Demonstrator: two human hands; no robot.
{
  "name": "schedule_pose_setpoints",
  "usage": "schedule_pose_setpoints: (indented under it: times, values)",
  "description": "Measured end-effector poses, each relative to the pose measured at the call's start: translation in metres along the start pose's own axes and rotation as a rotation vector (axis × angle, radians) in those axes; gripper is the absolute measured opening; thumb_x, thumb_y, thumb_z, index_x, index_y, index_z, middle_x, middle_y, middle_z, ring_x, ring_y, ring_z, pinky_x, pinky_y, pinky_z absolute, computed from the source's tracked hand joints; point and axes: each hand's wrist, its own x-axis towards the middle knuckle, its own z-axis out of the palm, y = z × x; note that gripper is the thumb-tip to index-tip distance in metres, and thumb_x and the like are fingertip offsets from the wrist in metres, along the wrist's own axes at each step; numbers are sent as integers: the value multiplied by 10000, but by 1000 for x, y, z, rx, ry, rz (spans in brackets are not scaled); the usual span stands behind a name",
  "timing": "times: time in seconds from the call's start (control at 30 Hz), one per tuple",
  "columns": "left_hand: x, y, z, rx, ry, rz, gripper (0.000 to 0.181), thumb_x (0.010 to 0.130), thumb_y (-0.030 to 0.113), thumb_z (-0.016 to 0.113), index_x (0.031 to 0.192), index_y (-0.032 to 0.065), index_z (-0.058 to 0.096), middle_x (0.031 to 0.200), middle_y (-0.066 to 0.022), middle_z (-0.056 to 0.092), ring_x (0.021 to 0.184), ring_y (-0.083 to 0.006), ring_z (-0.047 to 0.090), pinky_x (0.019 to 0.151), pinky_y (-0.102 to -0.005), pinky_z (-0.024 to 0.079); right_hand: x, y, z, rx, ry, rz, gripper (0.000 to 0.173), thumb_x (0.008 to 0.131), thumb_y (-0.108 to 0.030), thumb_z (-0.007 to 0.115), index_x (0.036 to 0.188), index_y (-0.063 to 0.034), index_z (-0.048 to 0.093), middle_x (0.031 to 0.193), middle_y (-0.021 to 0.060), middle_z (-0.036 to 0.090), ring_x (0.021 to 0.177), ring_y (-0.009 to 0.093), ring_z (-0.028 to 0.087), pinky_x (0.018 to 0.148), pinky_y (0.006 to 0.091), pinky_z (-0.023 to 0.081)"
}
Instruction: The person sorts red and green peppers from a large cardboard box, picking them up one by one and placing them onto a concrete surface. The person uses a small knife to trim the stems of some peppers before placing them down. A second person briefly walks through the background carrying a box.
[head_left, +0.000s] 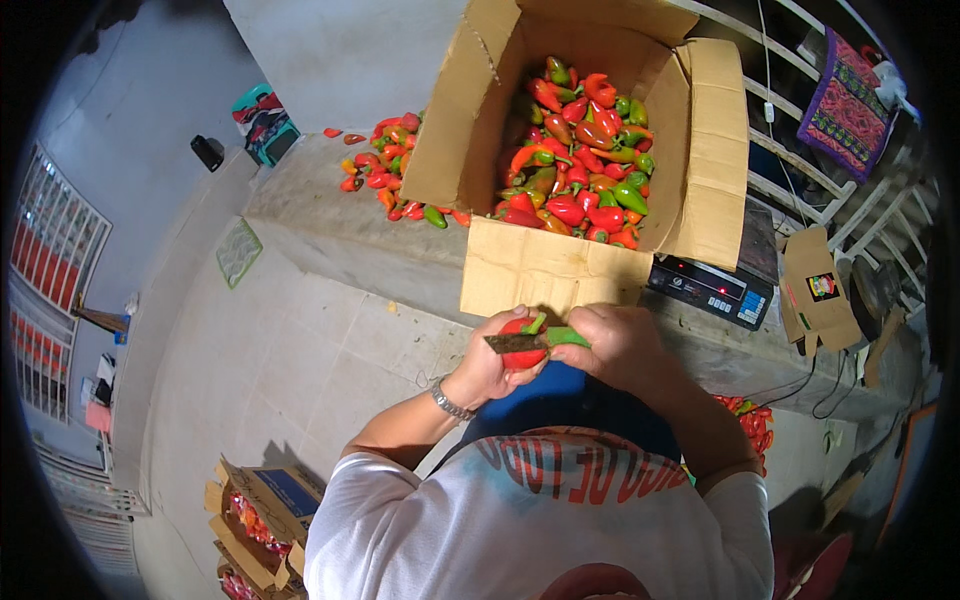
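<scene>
My left hand (491, 364) holds a red bell pepper (523, 358) with a green stem, in front of my body. In my right hand (619, 341) is a knife (568, 337) with a green handle; its dark, stained blade lies across the pepper, and whether it cuts in cannot be told. Just beyond my hands stands an open cardboard box (566, 259), its near flap folded outward. Many red, green and orange peppers (577, 165) fill its bottom.
A digital scale (709, 292) sits by the box on the concrete ledge (337, 225). Loose peppers (386, 161) lie left of the box. More red peppers (754, 427) are low at the right. Cardboard boxes (292, 499) with peppers stand on the floor at lower left.
</scene>
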Motion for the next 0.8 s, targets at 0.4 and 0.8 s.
schedule_pose_setpoints:
  times: [0.4, 0.8]
  values:
    - [-42, 29, -99, -107, -106, 240, 507, 933, 448, 260, 953, 20, 531, 674, -132, 554, 508, -190, 527, 414, -288, 399, -1, 15, -26, 38, 30, 553, 304, 840, -344, 526, 806, -43, 542, 617, 174, 554, 626, 379, 565, 566, 430, 435]
    - [139, 182, -119, -47, 357, 545, 393, 921, 386, 327, 962, 59, 541, 936, -89, 603, 756, -251, 593, 718, -379, 509, -54, 39, -10, 327, 256, 649, 293, 875, -286, 487, 839, 0, 541, 640, 136, 522, 611, 213, 520, 594, 344, 409]
